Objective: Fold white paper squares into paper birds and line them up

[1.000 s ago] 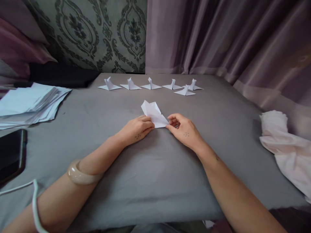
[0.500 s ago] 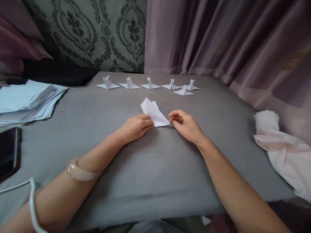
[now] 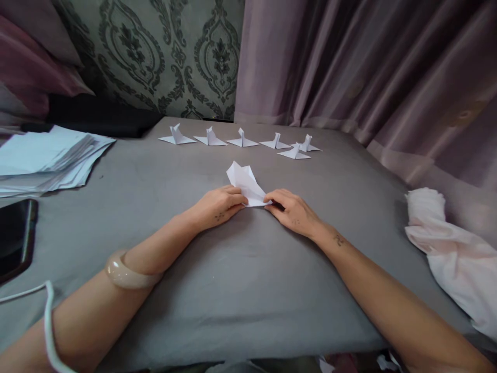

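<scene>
A partly folded sheet of white paper lies near the middle of the table, its pointed flaps rising toward the back. My left hand is closed on its left edge, fingers pressed together at the near corner. At the right corner, my right hand pinches the paper between thumb and fingers. The palms face down, so the fingertips under the paper are partly hidden. A pale bangle circles my left forearm.
Several folded white paper figures stand in a row at the back of the grey-covered table. Stacked paper sheets and a dark phone lie left. A white cable crosses my left arm. Pale pink cloth lies right.
My right hand has moved left and closed on the paper's right corner, where before it hovered beside it. My left hand keeps its hold. The view has shifted slightly.
</scene>
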`<state>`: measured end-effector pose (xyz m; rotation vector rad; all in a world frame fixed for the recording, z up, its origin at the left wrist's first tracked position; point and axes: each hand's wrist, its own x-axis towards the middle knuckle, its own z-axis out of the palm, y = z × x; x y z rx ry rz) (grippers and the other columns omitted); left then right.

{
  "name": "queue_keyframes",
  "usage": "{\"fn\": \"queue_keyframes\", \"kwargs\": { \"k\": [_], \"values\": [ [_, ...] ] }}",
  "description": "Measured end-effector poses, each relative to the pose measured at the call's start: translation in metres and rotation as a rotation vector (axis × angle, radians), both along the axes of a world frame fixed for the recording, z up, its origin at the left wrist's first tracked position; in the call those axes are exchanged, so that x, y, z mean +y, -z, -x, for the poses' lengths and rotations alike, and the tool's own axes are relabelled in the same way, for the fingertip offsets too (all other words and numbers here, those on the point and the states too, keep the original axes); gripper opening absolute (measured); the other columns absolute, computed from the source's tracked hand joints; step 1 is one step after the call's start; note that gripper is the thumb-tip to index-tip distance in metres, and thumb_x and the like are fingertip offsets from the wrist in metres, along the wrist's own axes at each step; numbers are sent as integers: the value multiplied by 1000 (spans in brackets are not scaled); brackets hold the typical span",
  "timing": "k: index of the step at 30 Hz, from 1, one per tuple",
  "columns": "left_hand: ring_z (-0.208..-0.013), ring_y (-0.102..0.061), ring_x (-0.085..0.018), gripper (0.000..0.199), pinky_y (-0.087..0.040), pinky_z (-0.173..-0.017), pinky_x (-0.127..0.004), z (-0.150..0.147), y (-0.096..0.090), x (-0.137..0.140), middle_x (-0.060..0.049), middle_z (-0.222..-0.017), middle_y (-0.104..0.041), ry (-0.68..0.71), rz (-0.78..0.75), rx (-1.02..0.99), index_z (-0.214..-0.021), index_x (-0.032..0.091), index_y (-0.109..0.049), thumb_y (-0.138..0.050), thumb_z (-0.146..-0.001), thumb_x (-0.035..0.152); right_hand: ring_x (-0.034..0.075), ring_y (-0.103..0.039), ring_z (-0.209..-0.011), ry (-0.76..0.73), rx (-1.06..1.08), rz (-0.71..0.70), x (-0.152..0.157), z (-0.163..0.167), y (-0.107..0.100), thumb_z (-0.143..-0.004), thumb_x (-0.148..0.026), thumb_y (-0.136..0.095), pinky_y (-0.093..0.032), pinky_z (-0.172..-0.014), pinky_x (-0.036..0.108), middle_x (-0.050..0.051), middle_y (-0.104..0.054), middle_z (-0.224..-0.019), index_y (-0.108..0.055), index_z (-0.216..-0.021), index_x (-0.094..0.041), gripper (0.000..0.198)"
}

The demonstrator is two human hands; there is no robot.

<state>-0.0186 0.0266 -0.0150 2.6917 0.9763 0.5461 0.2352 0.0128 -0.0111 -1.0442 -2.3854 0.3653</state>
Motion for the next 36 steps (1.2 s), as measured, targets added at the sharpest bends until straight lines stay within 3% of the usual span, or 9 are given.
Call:
{"fn": "queue_keyframes", "kwargs": {
  "k": [5, 19, 28, 36],
  "values": [
    [-90, -60, -18, 25, -46, -76, -27, -1, -3, -1, -6, -89, -64, 5, 20, -12, -100, 19, -68, -44, -98, 24, 18, -59, -87, -81, 36, -99, 5, -4, 5, -94, -17, -50, -47, -80, 32, 5, -68, -95, -64, -100, -22, 16],
    [-85, -60, -17, 27, -45, -75, -26, 1, -5, -1, -5, -85, -64, 29, 26, -28, -96, 18, -70, -43, -98, 24, 18, -57, -81, -11, -124, -359, 1, -3, 5, -97, -20, -47, -46, -76, 31, 7, -69, -90, -67, -98, -18, 21],
    [-84, -59, -17, 29, -45, -73, -26, 1, -5, -2, -5, -84, -62, 15, 37, -19, -96, 19, -70, -42, -99, 26, 17, -53, -77, 59, -196, -346, -2, -4, 4, -98, -16, -40, -43, -71, 30, 5, -67, -89, -71, -93, -25, 32],
    [-83, -60, -17, 28, -45, -72, -26, -1, -8, -4, -5, -84, -64, -9, 12, 14, -95, 19, -70, -43, -98, 25, 17, -51, -77, 60, -264, -409, -1, -2, 5, -96, -10, -40, -40, -72, 30, 5, -66, -88, -70, -88, -21, 32]
  ]
}}
